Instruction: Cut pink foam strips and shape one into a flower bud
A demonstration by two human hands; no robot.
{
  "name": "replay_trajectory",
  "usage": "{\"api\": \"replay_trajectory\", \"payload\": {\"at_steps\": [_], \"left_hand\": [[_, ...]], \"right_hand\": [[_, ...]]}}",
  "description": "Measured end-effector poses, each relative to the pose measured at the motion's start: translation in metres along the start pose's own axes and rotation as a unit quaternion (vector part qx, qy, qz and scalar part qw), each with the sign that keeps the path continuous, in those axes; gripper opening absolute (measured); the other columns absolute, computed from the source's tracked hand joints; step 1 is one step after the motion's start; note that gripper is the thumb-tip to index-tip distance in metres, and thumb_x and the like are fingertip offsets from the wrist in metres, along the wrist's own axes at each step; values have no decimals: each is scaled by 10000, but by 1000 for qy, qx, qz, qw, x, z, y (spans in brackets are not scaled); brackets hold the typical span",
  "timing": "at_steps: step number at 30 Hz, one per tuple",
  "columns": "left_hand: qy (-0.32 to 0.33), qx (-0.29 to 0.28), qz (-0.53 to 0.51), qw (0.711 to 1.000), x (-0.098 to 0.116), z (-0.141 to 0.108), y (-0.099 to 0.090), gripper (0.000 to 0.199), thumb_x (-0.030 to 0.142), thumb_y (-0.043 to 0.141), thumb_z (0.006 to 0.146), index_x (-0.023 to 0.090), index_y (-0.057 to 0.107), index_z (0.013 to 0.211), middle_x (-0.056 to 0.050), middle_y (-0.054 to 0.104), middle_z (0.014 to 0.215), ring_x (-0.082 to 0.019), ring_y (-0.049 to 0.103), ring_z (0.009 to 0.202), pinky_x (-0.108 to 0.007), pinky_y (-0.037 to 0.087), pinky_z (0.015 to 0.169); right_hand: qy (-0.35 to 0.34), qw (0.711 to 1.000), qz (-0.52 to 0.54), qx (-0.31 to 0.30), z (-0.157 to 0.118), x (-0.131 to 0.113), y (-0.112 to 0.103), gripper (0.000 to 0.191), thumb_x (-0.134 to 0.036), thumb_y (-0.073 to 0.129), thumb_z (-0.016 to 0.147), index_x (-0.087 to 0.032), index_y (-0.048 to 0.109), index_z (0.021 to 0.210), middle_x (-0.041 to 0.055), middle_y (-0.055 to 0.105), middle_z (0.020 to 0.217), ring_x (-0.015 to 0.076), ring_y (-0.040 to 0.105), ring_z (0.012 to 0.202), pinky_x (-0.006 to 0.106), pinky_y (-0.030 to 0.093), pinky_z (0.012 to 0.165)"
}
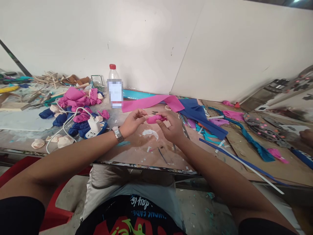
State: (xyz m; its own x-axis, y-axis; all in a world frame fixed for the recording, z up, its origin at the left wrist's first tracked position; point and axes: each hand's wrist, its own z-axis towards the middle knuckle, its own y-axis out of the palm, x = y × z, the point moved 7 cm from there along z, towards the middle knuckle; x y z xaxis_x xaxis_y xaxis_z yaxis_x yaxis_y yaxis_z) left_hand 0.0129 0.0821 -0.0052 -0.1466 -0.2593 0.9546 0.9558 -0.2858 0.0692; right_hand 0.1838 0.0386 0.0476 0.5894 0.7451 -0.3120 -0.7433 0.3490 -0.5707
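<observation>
A small bundle of pink material (154,119) is held above the middle of the worktable (137,153). My right hand (171,126) grips it between thumb and fingers. Just to its left, my left hand (133,122), with a watch on the wrist, has thumb and fingertips pinched near the bundle's left end; what is between them is too small to make out. Beneath the hands lies a white smear (150,133) on the table. A long pink strip (149,102) and blue fabric (195,112) stretch out behind them.
Pink and blue crumpled pieces (78,104) are piled at left, beside a power strip (96,130) with a white cable. Behind stands a bottle with a red cap (112,67). At right lie a blue strip, a white stick (256,174) and cardboard. Another person's hand (306,136) shows at the right edge.
</observation>
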Motion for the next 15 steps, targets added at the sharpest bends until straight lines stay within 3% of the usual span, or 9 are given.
{"api": "replay_trajectory", "payload": {"at_steps": [3, 7, 10, 15], "left_hand": [[47, -55, 39, 997, 5, -2, 8, 339, 381, 729, 865, 184, 614, 1116, -89, 662, 1158, -181, 622, 1030, -302, 490, 844], [48, -100, 27, 993, 0, -5, 17, 387, 375, 724, 881, 184, 573, 1182, -90, 703, 1059, -185, 666, 965, -307, 494, 805], [39, -107, 22, 993, -4, -5, 18, 414, 354, 746, 862, 182, 563, 1191, -76, 709, 1004, -175, 674, 902, -314, 501, 802], [60, -94, 28, 993, 6, -7, 18, 344, 364, 762, 844, 179, 625, 1099, -90, 671, 1099, -187, 645, 1007, -314, 502, 862]], "right_hand": [[2, 999, 9, -33, 0, 2, 6, 243, -410, 592, 991, -232, 697, 1120, 63, 744, 992, 241, 665, 926, 434, 455, 915], [-7, 997, 10, -72, -2, 3, 13, 281, -421, 636, 969, -243, 709, 1174, 64, 759, 1018, 254, 670, 973, 445, 443, 942], [3, 997, 13, -73, -4, 4, 13, 331, -442, 667, 948, -251, 687, 1218, 56, 761, 1026, 253, 670, 957, 449, 440, 948], [17, 998, 13, -59, -3, 5, 12, 293, -506, 678, 928, -240, 706, 1050, 50, 760, 953, 252, 655, 918, 453, 438, 937]]}}
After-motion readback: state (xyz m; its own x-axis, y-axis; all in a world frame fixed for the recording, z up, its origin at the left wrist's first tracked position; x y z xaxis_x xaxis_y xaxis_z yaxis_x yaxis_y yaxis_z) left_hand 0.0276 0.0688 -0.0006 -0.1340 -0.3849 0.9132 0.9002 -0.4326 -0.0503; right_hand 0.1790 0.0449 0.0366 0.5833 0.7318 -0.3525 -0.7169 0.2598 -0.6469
